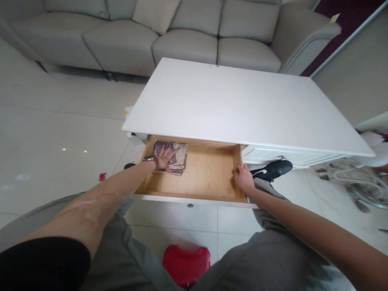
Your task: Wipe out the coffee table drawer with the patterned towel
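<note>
A wooden drawer (209, 173) is pulled out from under a white table (242, 105). Folded cloth (181, 155), dark patterned with a beige part, lies in the drawer's far left corner. My left hand (163, 157) rests flat on the cloth with fingers spread; a watch is on that wrist. My right hand (243, 178) grips the drawer's right side wall with fingers curled over its rim. The rest of the drawer bottom is bare wood.
A grey sofa (169, 36) stands behind the table. A red stool (186, 266) is between my knees, and my black shoe (273, 169) is right of the drawer. Cables and white items (357, 182) lie on the tiled floor at the right.
</note>
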### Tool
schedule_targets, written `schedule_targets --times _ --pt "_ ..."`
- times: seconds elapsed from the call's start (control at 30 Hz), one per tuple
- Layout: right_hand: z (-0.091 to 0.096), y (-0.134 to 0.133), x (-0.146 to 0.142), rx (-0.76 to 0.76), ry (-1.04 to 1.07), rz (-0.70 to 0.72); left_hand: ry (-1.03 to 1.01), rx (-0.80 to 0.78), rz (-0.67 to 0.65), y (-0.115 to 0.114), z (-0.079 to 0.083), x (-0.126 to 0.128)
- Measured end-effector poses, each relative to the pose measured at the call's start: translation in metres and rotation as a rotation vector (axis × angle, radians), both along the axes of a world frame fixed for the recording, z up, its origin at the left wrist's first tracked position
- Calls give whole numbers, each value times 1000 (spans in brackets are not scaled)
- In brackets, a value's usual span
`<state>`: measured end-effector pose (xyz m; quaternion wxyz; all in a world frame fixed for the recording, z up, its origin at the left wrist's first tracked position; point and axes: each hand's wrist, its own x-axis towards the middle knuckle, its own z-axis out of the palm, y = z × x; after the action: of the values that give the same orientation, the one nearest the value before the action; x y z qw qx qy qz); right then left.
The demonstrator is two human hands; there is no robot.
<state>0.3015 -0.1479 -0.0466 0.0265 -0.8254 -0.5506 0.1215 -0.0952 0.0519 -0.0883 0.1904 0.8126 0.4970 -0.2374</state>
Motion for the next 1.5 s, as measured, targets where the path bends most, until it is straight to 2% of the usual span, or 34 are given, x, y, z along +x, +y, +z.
schedule_targets --times 0.13,0.3,0.5,0.63,0.77,0.97,1.07,1.2,1.5 --pt "-1 0 1 7 -3 -1 18 17 -9 7 0 3" --pt "-4 1 2 7 7 -11 28 11 1 2 3 9" --pt "-3 1 2 -1 40 -21 -6 7 30 -10 1 39" --pt "-3 1 2 -2 53 -30 -62 -12 -50 -24 -2 86" --pt "-2 0 2 2 41 -31 -140 -41 -103 -43 -4 154" --pt "-1 1 1 3 53 -19 -222 30 10 -73 -9 250" --pt "-2 1 2 13 53 -21 -305 39 -74 -85 -16 279" --pt "-4 2 3 16 61 -25 -316 38 -108 -93 -21 293" --pt "2 4 2 10 47 -25 -330 69 -173 -103 -25 285"
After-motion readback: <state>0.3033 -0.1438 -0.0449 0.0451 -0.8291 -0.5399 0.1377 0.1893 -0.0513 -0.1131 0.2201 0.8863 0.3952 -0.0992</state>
